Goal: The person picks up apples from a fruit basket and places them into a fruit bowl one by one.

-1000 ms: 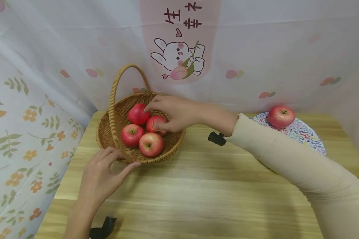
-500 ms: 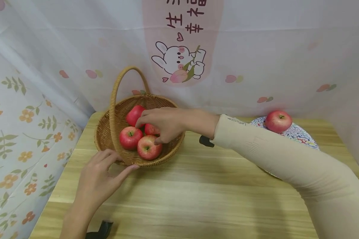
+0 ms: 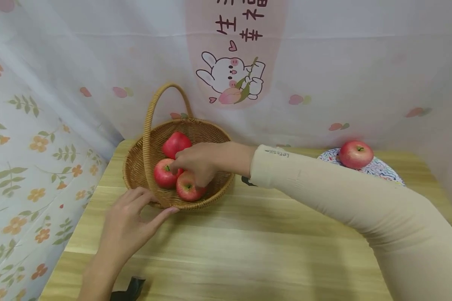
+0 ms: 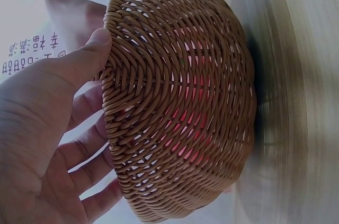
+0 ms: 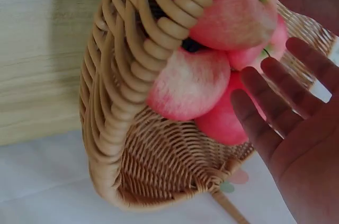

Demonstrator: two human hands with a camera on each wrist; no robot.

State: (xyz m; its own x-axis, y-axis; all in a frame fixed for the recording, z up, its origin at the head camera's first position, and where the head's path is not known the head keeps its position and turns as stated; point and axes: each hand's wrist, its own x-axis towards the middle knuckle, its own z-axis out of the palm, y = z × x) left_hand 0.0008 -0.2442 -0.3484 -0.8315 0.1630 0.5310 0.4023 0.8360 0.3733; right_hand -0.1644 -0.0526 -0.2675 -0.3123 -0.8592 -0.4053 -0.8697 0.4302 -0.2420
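Note:
A wicker basket [image 3: 132, 165] with an arched handle stands on the table and holds several red apples. My left hand [image 3: 124, 225] grips its near rim at the handle's foot, thumb over the edge, as the left wrist view also shows. Inside the basket, my right hand [image 3: 201, 161] reaches over the front apple [image 3: 187, 190] and the left apple [image 3: 163, 175], its fingers spread and fairly straight in the right wrist view. Behind them sits the back apple [image 3: 175, 143]. Another apple [image 5: 190, 86], hidden beneath the hand in the head view, shows in the right wrist view.
At the back right, a patterned plate [image 3: 384, 170] bears a single apple [image 3: 355, 154]; the right sleeve [image 3: 324, 192] covers part of the plate. A printed white cloth [image 3: 324, 62] hangs behind the wooden table [image 3: 226, 255], with a floral cloth [image 3: 30, 188] on the left.
My right hand has shifted left and toward the front of the basket, from the back and right apples to above the left and front ones. The left hand keeps its grip on the rim.

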